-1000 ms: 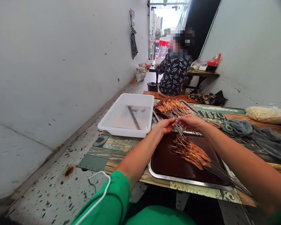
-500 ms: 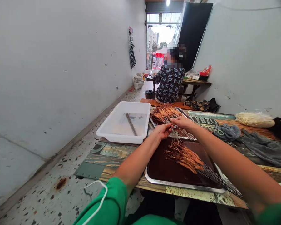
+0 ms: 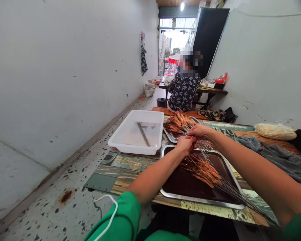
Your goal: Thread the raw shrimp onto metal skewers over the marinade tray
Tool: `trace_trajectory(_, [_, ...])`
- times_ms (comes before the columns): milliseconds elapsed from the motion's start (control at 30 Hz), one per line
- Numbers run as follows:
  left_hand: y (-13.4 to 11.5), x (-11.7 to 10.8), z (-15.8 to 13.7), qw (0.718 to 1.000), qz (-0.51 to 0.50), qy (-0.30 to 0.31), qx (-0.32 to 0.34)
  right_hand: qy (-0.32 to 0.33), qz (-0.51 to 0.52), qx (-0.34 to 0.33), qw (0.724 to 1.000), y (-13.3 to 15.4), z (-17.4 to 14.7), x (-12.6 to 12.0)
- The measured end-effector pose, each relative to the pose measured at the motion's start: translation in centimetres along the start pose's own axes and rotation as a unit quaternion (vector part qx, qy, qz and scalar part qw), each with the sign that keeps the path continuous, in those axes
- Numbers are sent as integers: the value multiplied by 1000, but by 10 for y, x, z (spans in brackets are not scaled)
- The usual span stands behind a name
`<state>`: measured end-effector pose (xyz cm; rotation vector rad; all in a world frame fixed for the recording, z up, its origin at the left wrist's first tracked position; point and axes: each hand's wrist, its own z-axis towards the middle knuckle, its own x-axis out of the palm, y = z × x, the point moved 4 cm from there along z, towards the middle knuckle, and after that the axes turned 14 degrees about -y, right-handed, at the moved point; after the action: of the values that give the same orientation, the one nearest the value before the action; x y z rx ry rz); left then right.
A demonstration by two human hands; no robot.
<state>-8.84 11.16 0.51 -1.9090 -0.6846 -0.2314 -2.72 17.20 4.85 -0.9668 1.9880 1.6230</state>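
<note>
The grip is holding skewers, left hand and right hand closing together. Uneven pinching could be letting some slide loose.

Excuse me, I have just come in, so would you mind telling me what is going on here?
A person in green has the left hand and right hand close together at the metal sticks by a far bunch of skewered food; each finger's exact grip is hard to see. Another bunch lies in the near tray. To its left, a white tub holds a few thin rods. Beyond, someone in a patterned top sits facing away.
</note>
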Motion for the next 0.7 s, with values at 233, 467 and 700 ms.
trace_trajectory(233, [-13, 7, -20, 993, 99, 14, 62, -44, 77, -4, 996, 0, -20, -19])
trace_trajectory(467, [-18, 28, -31, 972, 178, 59, 139, -100, 115, -54, 987, 4, -42, -47])
trace_trajectory(700, [-23, 30, -33, 930, 273, 66, 238, -130, 154, -96, 975, -1, -56, -54])
